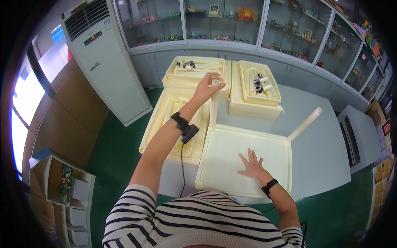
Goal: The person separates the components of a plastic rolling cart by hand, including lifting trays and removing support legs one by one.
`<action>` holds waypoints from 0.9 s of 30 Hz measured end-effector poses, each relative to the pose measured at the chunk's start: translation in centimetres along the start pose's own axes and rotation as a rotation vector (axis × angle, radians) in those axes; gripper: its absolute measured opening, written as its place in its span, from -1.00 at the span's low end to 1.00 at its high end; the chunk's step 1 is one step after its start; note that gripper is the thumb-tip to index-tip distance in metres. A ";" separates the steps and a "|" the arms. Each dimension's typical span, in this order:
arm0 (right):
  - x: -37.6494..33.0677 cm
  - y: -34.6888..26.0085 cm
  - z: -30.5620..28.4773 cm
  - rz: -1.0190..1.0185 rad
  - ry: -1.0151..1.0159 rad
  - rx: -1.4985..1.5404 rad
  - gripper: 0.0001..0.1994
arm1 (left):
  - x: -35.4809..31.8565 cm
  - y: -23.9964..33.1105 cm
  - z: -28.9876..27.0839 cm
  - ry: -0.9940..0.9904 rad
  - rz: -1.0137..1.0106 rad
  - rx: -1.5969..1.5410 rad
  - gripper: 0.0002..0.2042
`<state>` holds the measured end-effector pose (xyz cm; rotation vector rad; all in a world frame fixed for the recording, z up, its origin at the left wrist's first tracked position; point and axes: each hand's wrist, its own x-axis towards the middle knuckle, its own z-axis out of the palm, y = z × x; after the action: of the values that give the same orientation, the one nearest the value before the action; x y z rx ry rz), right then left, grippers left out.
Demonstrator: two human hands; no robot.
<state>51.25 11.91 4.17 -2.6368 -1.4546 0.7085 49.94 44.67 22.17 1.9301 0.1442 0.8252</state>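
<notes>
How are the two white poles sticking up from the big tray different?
The near pole stands at the tray's far left corner with the left hand on its top; the far pole at the far right corner has no hand on it. The near pole looks straight up, while the far pole looks slanted to the right, perhaps from the lens. The right hand lies flat on the tray, touching neither. Both are cream-white tubes fixed at corners.
</notes>
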 end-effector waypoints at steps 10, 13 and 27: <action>6.9 -0.6 -2.3 0.009 0.141 0.071 -0.17 | -0.1 -3.4 5.9 0.422 0.023 -0.032 -0.69; 8.7 -2.0 -1.4 0.125 0.195 0.087 -0.11 | -0.6 -1.9 5.8 0.360 -0.068 -0.161 -0.70; 8.3 -3.5 -2.1 0.145 0.162 0.118 -0.09 | -1.2 -0.7 3.5 0.197 -0.062 -0.302 -0.70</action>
<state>53.11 20.99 3.85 -2.6577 -1.1538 0.5568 51.30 41.82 20.05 1.5540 0.1858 0.9382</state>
